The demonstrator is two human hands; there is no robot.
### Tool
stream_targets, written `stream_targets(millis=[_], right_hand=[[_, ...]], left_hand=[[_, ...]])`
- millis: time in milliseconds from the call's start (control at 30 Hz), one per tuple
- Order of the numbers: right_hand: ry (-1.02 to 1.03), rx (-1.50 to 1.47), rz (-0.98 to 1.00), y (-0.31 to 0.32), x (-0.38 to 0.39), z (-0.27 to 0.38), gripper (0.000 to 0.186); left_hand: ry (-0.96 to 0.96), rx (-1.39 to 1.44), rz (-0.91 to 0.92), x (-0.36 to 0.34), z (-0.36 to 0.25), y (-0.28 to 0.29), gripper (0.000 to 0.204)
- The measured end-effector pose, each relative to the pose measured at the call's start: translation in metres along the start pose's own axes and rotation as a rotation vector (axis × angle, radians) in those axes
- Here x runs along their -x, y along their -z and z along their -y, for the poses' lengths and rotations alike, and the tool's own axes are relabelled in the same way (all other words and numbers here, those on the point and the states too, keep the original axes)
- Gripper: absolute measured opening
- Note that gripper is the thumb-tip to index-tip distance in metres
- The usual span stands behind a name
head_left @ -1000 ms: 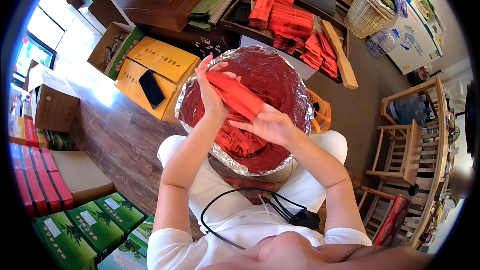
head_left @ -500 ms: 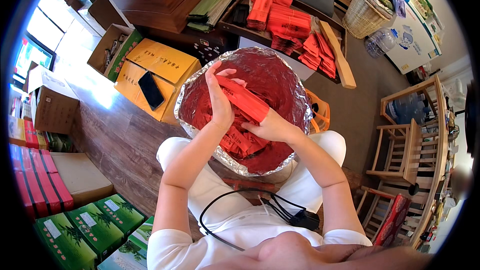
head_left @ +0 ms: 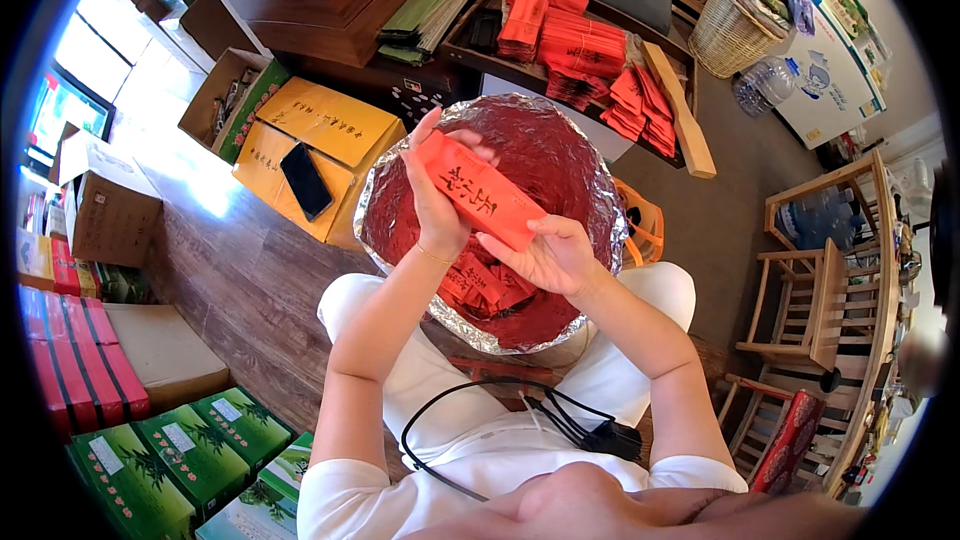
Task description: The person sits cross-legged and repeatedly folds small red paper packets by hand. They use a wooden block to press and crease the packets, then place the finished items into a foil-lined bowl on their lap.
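Note:
A long red paper packet (head_left: 468, 187) with dark printed characters is held slanting between my two hands. My left hand (head_left: 433, 196) grips its upper left end, fingers curled round its edge. My right hand (head_left: 548, 258) holds the lower right end between thumb and fingers. Beneath them is a large round basin (head_left: 582, 325) with crumpled silver foil at its rim and a dark red inside, between my knees, holding loose red packets (head_left: 484, 285) in its lower part.
Yellow cartons (head_left: 325, 104) with a black phone (head_left: 306, 181) stand left; a tray of red packets (head_left: 580, 45) and wooden plank (head_left: 678, 109) lie behind. Green boxes (head_left: 160, 465) are lower left, wooden stools (head_left: 793, 305) right. An orange bag (head_left: 644, 222) is beside the basin, cables (head_left: 570, 415) on my lap.
The packet has turned from a narrower view half a second ago to show its broad printed face. Both hands have shifted a little, still holding it over the basin.

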State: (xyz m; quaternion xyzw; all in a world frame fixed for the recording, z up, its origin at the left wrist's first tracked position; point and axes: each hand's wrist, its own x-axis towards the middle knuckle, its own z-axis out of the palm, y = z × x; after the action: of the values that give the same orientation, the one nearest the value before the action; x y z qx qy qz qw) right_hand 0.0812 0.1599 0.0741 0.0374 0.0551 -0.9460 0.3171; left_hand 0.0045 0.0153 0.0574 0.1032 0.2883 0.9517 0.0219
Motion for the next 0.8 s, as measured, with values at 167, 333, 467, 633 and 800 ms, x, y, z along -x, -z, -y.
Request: stream_targets(millis=[167, 333, 467, 633, 800], right_hand=[[0.138, 0.826, 0.138, 0.007, -0.011, -0.001, 0.067], [0.399, 2.037, 0.123, 0.028, -0.019, -0.001, 0.060], [0.376, 1.971, 0.035, 0.042, -0.023, 0.003, 0.056], [0.412, 2.092, 0.027, 0.025, -0.018, 0.005, 0.054], [0.496, 2.027, 0.069, 0.028, -0.021, 0.007, 0.054]], left_hand=[[0.018, 0.068, -0.324, -0.014, -0.011, 0.023, 0.049], [0.128, -0.041, -0.395, -0.004, 0.005, 0.026, 0.046], [0.120, -0.119, -0.304, 0.006, 0.017, 0.016, 0.044], [0.131, -0.129, -0.229, 0.010, 0.012, 0.011, 0.046], [0.129, 0.019, -0.309, 0.011, 0.020, -0.003, 0.051]])
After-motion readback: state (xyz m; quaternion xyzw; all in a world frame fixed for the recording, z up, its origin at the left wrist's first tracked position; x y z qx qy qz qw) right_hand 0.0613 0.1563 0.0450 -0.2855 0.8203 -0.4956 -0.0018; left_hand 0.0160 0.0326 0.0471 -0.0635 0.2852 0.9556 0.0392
